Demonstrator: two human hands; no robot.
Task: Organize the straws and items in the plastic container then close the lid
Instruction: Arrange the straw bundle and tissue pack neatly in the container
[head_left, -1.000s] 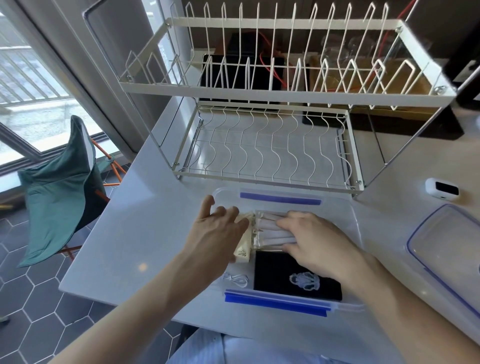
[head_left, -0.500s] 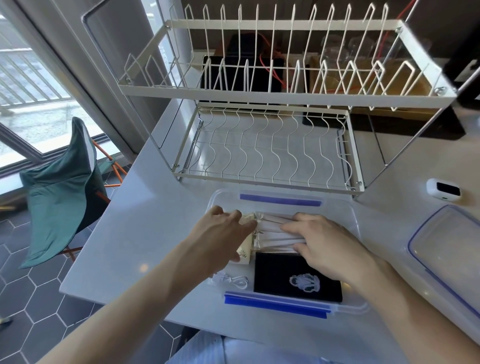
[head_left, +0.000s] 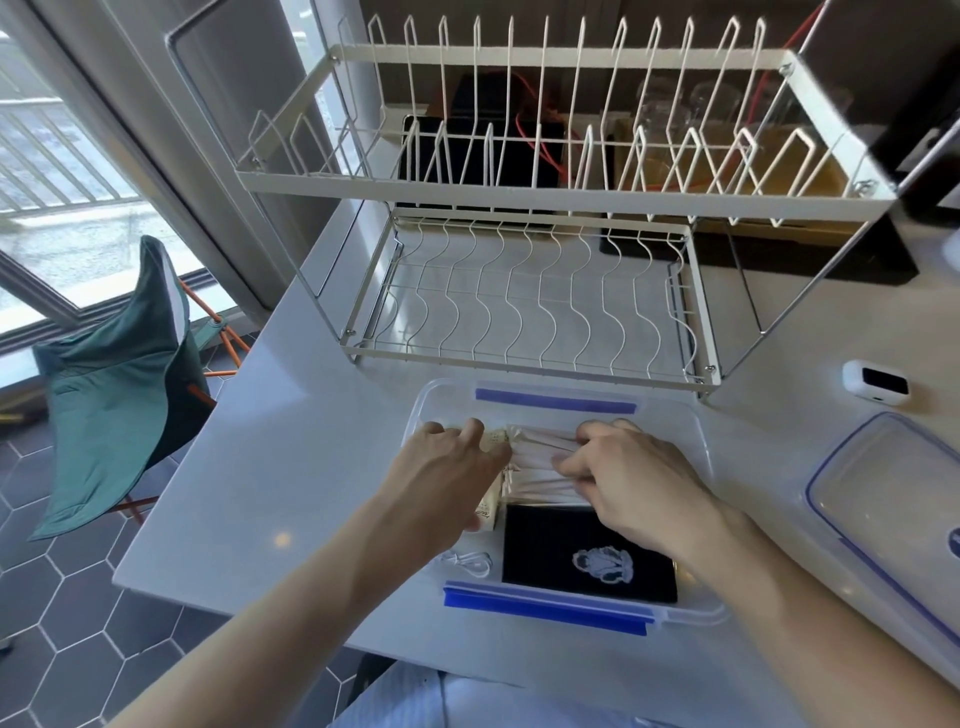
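Both hands reached into the open container. The left hand and right hand pinched the bundle of wrapped straws at its far half, though the grip looked partly hidden. The lid lay right of the container.

Bright window daylight, tabletop glare, wide-angle edge bending

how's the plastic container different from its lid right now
The plastic container sits in front of the person with both hands in it, the left hand and right hand on the wrapped straws; the lid lies apart at the right, untouched. The container holds items; the lid looks bare. The container is deep, the lid flat. Both are clear plastic with blue trim.
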